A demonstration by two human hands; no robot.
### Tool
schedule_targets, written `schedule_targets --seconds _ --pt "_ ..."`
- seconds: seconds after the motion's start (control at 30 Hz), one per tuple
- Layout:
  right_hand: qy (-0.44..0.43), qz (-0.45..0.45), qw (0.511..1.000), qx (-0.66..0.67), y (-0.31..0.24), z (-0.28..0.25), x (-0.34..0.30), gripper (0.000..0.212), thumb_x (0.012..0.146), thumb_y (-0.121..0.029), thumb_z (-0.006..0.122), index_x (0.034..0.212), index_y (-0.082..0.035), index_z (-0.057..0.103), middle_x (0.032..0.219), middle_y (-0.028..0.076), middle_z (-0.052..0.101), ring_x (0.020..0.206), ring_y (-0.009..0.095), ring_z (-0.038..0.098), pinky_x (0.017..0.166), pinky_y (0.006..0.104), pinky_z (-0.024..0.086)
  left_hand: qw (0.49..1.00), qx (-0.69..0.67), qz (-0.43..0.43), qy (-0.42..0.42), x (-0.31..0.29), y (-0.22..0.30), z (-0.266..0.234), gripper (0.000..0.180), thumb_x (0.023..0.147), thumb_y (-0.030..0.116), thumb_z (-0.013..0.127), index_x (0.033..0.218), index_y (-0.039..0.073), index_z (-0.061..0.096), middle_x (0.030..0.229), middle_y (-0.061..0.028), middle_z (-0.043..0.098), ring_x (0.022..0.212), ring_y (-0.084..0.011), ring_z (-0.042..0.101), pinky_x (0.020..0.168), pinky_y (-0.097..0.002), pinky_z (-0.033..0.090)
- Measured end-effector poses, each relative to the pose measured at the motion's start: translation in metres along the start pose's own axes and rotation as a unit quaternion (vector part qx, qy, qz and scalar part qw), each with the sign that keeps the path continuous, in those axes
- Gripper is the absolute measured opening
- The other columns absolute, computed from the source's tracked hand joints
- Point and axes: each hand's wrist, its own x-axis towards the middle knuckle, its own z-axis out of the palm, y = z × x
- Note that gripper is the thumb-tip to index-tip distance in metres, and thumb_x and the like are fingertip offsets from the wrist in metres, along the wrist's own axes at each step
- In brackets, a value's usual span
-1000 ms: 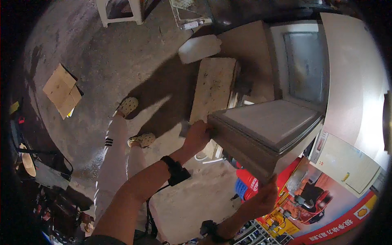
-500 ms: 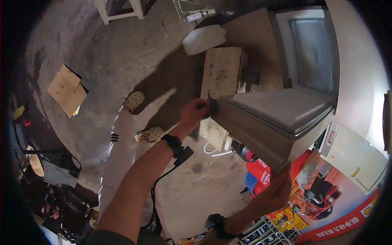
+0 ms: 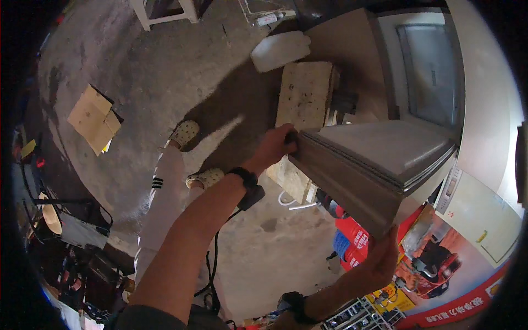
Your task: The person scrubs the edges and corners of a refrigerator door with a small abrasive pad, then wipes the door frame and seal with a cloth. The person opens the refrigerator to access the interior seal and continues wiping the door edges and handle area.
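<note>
A brown-edged door (image 3: 346,187), which looks like a refrigerator's, juts out in front of me with its pale inner panel (image 3: 379,146) facing up and a layered grey seal along its rim. My left hand (image 3: 276,146) has its fingers closed at the door's far left corner; the fingertips are partly hidden there. At the near lower corner, my right hand (image 3: 383,257) touches the door with bent fingers, some of them out of sight behind the edge. Behind the door is a pale cabinet part (image 3: 429,71) with a grey frame.
A worn block (image 3: 305,93) and a white jug (image 3: 280,50) lie beyond my left hand. Below the door are red packages (image 3: 352,236) and a blue coil (image 3: 341,245). Flattened cardboard (image 3: 94,118) lies on the floor at left; a stool (image 3: 165,19) stands farther back.
The dark strip that stuck up by my left fingers no longer shows; those fingers now sit against the door's corner. My right hand stays at the near corner. The view has shifted slightly.
</note>
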Motion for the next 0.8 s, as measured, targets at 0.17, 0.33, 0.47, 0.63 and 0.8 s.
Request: schedule_targets --seconds 0.17,0.33,0.47,0.63,0.8 --pt "0.007 0.007 1.0 0.018 0.0 0.0 0.0 0.029 0.098 -0.01 0.054 0.121 0.005 0.064 0.117 0.021 0.067 0.097 0.022 0.068 0.077 0.0327 0.06 0.999 0.014 0.021 0.026 0.018 -0.028 0.003 0.023 0.09 0.019 0.061 0.109 0.006 0.063 0.099 -0.013 0.068 0.09 -0.0238 0.066 0.081 -0.0382 0.053" --pt "-0.007 0.007 1.0 -0.029 -0.003 -0.002 0.003 0.029 0.098 -0.009 0.054 0.121 0.006 0.063 0.117 0.021 0.066 0.1 0.024 0.067 0.08 0.0326 0.059 0.939 -0.294 -0.149 0.095 0.012 -0.041 -0.002 0.021 0.097 0.02 0.057 0.108 0.002 0.061 0.101 -0.0087 0.067 0.088 -0.016 0.064 0.077 -0.0327 0.053" --pt "-0.007 0.033 0.999 0.012 -0.004 -0.002 0.003 0.029 0.098 -0.008 0.053 0.121 0.008 0.062 0.117 0.022 0.066 0.103 0.023 0.066 0.085 0.0325 0.056 0.923 -0.338 -0.145 0.113 -0.009 -0.027 0.001 0.017 0.088 0.014 0.065 0.101 0.004 0.067 0.097 -0.005 0.067 0.085 -0.0122 0.063 0.069 -0.0296 0.053" --pt "-0.003 0.029 0.999 0.031 0.0 -0.002 0.0 0.03 0.098 -0.008 0.053 0.122 0.008 0.061 0.118 0.022 0.066 0.104 0.024 0.065 0.089 0.0332 0.055 0.956 -0.242 -0.112 0.119 -0.01 -0.011 0.019 0.021 0.085 0.016 0.07 0.1 0.003 0.064 0.093 -0.0058 0.067 0.081 -0.0128 0.062 0.07 -0.0296 0.052" --pt "-0.008 0.034 0.999 0.022 0.005 -0.006 0.002 0.03 0.098 -0.008 0.054 0.122 0.008 0.062 0.118 0.022 0.066 0.104 0.024 0.066 0.089 0.0337 0.054 0.968 -0.144 -0.153 0.136 -0.02 -0.01 0.03 0.018 0.082 0.017 0.072 0.092 0.003 0.067 0.082 -0.0046 0.066 0.075 -0.0124 0.06 0.068 -0.0291 0.051"
